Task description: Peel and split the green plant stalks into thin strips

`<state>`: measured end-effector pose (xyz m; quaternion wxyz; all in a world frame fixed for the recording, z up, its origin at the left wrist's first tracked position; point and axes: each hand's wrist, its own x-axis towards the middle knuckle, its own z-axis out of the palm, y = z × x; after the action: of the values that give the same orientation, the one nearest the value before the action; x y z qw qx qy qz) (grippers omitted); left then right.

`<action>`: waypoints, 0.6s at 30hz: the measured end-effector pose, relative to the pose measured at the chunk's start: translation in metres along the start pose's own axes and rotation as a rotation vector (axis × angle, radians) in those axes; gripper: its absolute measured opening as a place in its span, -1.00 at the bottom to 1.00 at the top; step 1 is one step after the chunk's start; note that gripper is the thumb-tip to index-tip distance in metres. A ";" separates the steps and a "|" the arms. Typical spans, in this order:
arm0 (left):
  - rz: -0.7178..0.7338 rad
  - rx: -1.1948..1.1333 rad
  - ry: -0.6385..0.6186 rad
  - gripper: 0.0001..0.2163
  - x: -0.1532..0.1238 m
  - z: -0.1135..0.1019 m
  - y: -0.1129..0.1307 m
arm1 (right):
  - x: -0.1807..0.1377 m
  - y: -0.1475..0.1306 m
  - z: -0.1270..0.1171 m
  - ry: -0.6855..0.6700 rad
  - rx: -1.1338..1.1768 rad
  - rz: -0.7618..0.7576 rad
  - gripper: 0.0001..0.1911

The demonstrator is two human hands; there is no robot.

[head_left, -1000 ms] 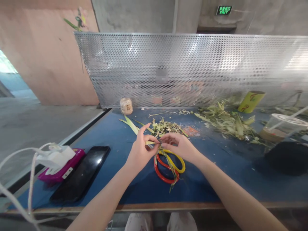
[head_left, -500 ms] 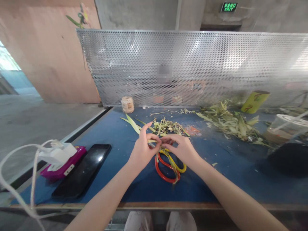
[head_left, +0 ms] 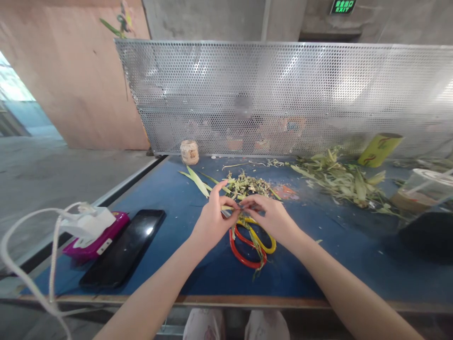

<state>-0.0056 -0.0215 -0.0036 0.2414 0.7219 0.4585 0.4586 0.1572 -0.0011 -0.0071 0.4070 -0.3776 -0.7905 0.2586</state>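
Over the middle of the blue table, my left hand (head_left: 212, 219) pinches a pale plant strip (head_left: 227, 208) between thumb and fingers, its index finger raised. Fingertip to fingertip with it, my right hand (head_left: 271, 218) is closed in a pinch; what sits in its fingers is too small to make out. Thin dry plant strands (head_left: 257, 245) hang below the fingertips, across scissors with red and yellow handles (head_left: 244, 260). The scissors' blades are hidden under my hands. Just beyond lies a heap of chopped plant bits (head_left: 249, 184), with long green leaves (head_left: 198, 182) to its left.
A black phone (head_left: 123, 250) and a magenta box (head_left: 106, 236) with a white charger lie left. Husks (head_left: 339, 179), a yellow tube (head_left: 380, 148) and a plastic cup (head_left: 417, 189) are on the right. A perforated metal screen (head_left: 219, 94) and a small wrapped jar (head_left: 189, 152) stand behind.
The whole view has shifted slightly. Both hands keep their pinch close together, with only small finger movement. The hanging strands sit a little differently over the scissor handles.
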 end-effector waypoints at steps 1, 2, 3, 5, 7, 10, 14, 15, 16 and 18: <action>0.000 -0.001 0.000 -0.40 0.000 0.000 0.000 | 0.000 0.000 0.000 -0.003 0.003 -0.007 -0.80; 0.001 -0.002 0.001 -0.40 0.000 0.000 -0.001 | -0.001 0.001 0.000 -0.003 0.006 -0.015 -0.79; 0.000 -0.003 0.001 -0.40 0.000 0.000 -0.001 | -0.001 0.001 0.000 0.001 0.008 -0.023 -0.78; -0.002 -0.005 0.002 -0.39 0.000 0.001 -0.001 | -0.001 0.001 0.001 0.022 0.010 -0.032 -0.76; -0.004 -0.008 -0.004 -0.39 0.000 0.001 -0.001 | 0.000 0.001 0.001 0.038 0.017 -0.028 -0.75; -0.009 -0.014 -0.013 -0.40 0.000 0.002 0.000 | 0.001 0.000 0.001 0.048 -0.004 -0.009 -0.76; -0.014 -0.023 -0.020 -0.39 0.001 0.003 -0.001 | 0.001 -0.003 0.000 0.012 -0.076 0.041 -0.69; -0.013 -0.026 -0.023 -0.38 0.001 0.003 -0.001 | 0.001 -0.004 -0.001 -0.009 -0.090 0.055 -0.67; -0.011 -0.027 -0.025 -0.38 0.001 0.003 -0.002 | 0.000 -0.004 -0.001 -0.029 -0.103 0.065 -0.65; -0.009 -0.027 -0.022 -0.38 0.001 0.003 -0.003 | 0.000 -0.004 -0.002 -0.050 -0.123 0.064 -0.64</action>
<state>-0.0041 -0.0195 -0.0070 0.2582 0.7217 0.4527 0.4555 0.1572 -0.0033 -0.0033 0.3545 -0.4203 -0.8025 0.2317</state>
